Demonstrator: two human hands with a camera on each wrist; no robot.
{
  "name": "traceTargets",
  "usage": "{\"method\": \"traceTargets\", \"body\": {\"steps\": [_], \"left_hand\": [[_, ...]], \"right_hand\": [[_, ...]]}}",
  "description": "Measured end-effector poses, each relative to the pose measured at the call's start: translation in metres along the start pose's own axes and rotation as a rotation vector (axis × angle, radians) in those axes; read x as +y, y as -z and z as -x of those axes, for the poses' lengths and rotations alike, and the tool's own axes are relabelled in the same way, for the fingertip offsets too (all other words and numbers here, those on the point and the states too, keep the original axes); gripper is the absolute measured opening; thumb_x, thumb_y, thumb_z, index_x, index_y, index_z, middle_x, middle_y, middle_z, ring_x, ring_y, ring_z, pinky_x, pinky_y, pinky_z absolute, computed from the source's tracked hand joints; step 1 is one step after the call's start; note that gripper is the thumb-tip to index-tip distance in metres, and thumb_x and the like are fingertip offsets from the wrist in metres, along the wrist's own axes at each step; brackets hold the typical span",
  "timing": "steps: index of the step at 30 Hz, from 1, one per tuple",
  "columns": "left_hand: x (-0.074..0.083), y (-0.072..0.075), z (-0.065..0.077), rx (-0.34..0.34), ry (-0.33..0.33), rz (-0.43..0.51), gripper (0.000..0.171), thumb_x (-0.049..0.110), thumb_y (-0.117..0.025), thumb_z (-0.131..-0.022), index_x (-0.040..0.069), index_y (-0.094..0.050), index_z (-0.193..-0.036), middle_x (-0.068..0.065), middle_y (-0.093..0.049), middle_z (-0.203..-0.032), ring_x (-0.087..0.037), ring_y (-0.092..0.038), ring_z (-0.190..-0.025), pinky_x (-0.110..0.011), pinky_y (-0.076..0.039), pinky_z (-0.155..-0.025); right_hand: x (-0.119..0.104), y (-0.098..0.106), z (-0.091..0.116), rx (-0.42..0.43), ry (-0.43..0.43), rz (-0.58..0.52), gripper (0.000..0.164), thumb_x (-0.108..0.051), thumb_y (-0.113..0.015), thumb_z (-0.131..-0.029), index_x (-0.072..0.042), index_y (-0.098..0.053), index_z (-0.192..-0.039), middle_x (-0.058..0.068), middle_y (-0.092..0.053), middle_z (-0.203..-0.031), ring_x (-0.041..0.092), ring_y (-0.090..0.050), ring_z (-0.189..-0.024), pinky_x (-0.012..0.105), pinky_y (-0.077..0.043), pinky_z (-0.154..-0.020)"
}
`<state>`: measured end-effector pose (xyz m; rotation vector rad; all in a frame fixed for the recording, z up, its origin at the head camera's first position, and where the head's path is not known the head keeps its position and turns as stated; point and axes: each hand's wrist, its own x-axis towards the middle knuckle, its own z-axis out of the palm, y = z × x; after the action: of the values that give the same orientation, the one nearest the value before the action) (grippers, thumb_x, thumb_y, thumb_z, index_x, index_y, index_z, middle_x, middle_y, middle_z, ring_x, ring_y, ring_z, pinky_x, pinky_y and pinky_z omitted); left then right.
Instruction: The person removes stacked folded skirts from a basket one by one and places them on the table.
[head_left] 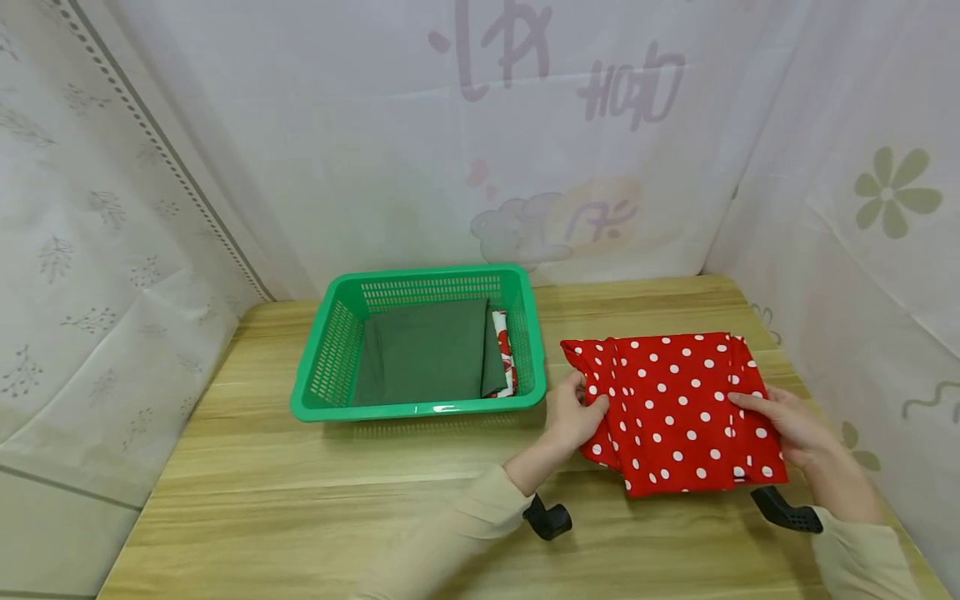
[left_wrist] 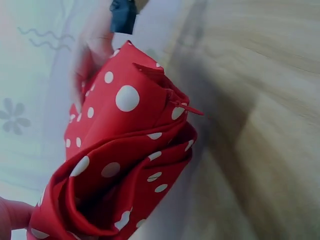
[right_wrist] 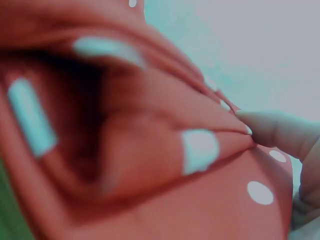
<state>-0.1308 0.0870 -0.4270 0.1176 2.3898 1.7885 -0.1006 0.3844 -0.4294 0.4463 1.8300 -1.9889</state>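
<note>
A folded red garment (head_left: 682,417) with white polka dots is held up over the right half of the table. My left hand (head_left: 573,412) grips its left edge, thumb on the front. At the right edge my right hand (head_left: 783,421) pinches it, the thumb lying on top and the other fingers mostly hidden behind. Seen from the left wrist, the garment (left_wrist: 125,110) shows stacked folds and a small red zipper pull (left_wrist: 191,108), its shadow falling on the wood. The right wrist view has the right thumb (right_wrist: 280,132) pressing the layers of the garment (right_wrist: 210,200) together.
Left of the hands stands a green plastic basket (head_left: 420,410) with perforated walls. Inside lie a folded dark green cloth (head_left: 431,350) and a red-and-white patterned cloth (head_left: 504,350). Printed curtains (head_left: 360,167) hang behind and beside the wooden table (head_left: 247,500).
</note>
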Motion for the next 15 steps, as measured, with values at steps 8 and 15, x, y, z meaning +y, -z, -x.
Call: {"method": "traceTargets", "body": {"steps": [8,15], "left_hand": [[-0.02,-0.012,-0.007,0.053,0.056,-0.023,0.01,0.005,-0.067,-0.083,0.007,-0.059,-0.088,-0.003,-0.065,-0.084,-0.011,-0.059,-0.074,-0.023,-0.049,-0.059],[-0.03,-0.014,-0.011,0.064,0.104,-0.013,0.012,0.004,-0.067,-0.083,0.005,-0.057,-0.088,-0.003,-0.058,-0.079,-0.012,-0.054,-0.072,-0.023,-0.046,-0.057]], "right_hand": [[0.013,0.005,-0.011,0.022,-0.032,0.094,0.049,-0.03,-0.054,-0.095,-0.003,-0.031,-0.13,-0.008,-0.064,-0.089,0.014,-0.067,-0.081,0.041,-0.055,-0.075],[0.021,0.007,-0.019,0.073,-0.063,0.162,0.073,-0.031,-0.055,-0.094,0.01,-0.014,-0.14,-0.008,-0.063,-0.086,0.014,-0.066,-0.079,0.041,-0.055,-0.075]]}}
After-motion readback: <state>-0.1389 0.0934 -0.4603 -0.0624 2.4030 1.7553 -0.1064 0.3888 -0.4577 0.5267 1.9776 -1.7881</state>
